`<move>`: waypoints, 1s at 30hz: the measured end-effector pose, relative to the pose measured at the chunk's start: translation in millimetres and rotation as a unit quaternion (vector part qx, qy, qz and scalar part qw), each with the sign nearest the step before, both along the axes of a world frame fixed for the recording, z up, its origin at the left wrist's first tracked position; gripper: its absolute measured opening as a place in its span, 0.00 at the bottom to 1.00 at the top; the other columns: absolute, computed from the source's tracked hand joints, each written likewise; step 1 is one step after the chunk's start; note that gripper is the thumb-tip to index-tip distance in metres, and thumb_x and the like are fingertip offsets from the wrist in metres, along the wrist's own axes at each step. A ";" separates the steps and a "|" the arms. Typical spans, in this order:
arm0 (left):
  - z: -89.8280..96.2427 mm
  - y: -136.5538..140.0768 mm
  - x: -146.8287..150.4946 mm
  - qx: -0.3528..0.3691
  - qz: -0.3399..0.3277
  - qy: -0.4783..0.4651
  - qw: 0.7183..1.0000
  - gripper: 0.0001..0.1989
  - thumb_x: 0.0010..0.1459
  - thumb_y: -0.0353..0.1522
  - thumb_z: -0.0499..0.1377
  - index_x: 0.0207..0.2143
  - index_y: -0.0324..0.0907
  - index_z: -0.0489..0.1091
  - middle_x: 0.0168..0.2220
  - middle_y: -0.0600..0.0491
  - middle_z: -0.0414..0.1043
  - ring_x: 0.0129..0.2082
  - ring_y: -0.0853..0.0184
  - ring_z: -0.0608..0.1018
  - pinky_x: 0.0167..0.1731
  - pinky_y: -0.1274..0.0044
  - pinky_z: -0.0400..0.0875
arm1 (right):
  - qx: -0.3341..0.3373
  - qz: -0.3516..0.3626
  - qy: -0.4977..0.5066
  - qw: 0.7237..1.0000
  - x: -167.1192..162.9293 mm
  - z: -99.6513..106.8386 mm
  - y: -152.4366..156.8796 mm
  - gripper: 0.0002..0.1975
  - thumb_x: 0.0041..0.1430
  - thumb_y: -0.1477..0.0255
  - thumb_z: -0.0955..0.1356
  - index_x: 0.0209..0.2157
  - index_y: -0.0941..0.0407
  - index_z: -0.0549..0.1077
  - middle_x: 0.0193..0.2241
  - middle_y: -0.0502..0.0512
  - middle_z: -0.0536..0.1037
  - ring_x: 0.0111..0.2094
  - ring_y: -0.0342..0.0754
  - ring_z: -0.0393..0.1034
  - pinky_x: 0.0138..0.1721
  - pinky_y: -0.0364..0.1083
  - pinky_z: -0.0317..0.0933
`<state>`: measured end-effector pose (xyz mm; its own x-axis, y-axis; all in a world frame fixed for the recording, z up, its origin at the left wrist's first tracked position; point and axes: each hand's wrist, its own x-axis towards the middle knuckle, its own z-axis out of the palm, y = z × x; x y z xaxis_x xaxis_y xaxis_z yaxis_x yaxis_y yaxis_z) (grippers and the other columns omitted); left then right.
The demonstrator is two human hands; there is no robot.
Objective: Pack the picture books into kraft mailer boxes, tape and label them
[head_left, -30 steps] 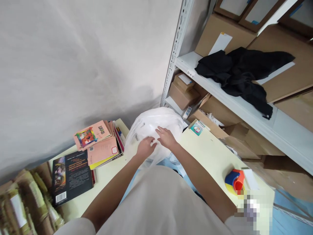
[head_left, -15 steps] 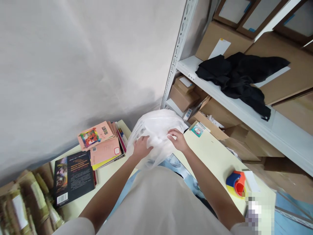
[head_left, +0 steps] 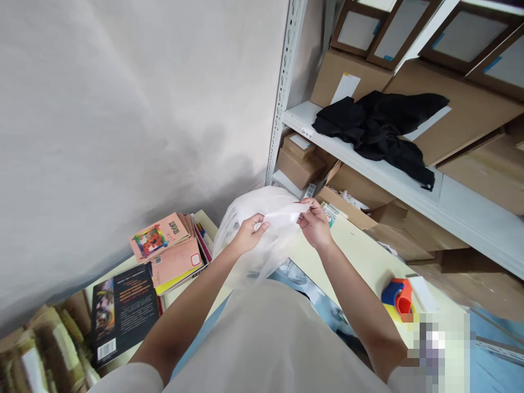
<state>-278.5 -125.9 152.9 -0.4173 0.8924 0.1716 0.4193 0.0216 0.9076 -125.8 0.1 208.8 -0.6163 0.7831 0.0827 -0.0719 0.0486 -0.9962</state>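
Observation:
A translucent white plastic bag (head_left: 262,204) bulges up in front of my chest, over the table edge. My left hand (head_left: 250,233) pinches its film between thumb and fingers. On the other side my right hand (head_left: 314,222) grips a fold of the same bag, its fingers closed. A strip of film is drawn between the two hands. What the bag contains, if anything, I cannot make out.
Left on the pale table (head_left: 364,251) lie pink booklets (head_left: 176,256), a black book (head_left: 125,308) and worn brown bundles (head_left: 53,344). At right sits an orange-and-blue tape dispenser (head_left: 398,297). Shelving (head_left: 368,147) holds cartons (head_left: 301,164) and black cloth (head_left: 380,125).
My right hand has moved slightly right and closed on the bag's film. My left hand has shifted right and up, now pinching. The film between them is pulled out; the view has turned slightly.

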 end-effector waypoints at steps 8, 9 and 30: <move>77.8 40.5 17.8 0.157 -0.007 0.070 0.985 0.08 0.60 0.38 0.52 0.35 0.42 0.61 0.31 0.55 0.66 0.32 0.71 0.71 0.36 0.77 0.67 | 0.160 -0.100 0.017 0.982 11.0 60.2 -7.0 0.30 0.48 0.55 0.70 0.50 0.56 0.65 0.44 0.59 0.73 0.49 0.53 0.68 0.46 0.53 0.65; 83.1 45.9 21.6 0.178 0.009 0.066 0.982 0.09 0.61 0.38 0.51 0.38 0.42 0.61 0.34 0.53 0.67 0.35 0.70 0.72 0.39 0.76 0.68 | 0.155 -0.139 0.030 0.978 12.7 62.0 -3.8 0.27 0.49 0.57 0.71 0.48 0.57 0.67 0.41 0.58 0.75 0.48 0.53 0.68 0.47 0.53 0.65; 83.8 151.9 122.5 -0.020 -0.135 0.285 0.949 0.12 0.58 0.31 0.49 0.39 0.42 0.71 0.34 0.50 0.77 0.33 0.62 0.77 0.38 0.73 0.68 | 0.049 -0.532 0.110 0.838 242.3 23.2 60.4 0.24 0.54 0.49 0.63 0.33 0.58 0.70 0.30 0.54 0.76 0.36 0.48 0.72 0.36 0.46 0.67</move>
<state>-156.1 26.0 236.7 -0.0223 0.9643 0.2638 0.8371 -0.1263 0.5323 116.5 60.5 232.0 0.4642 0.8631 0.1987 -0.1174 0.2824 -0.9521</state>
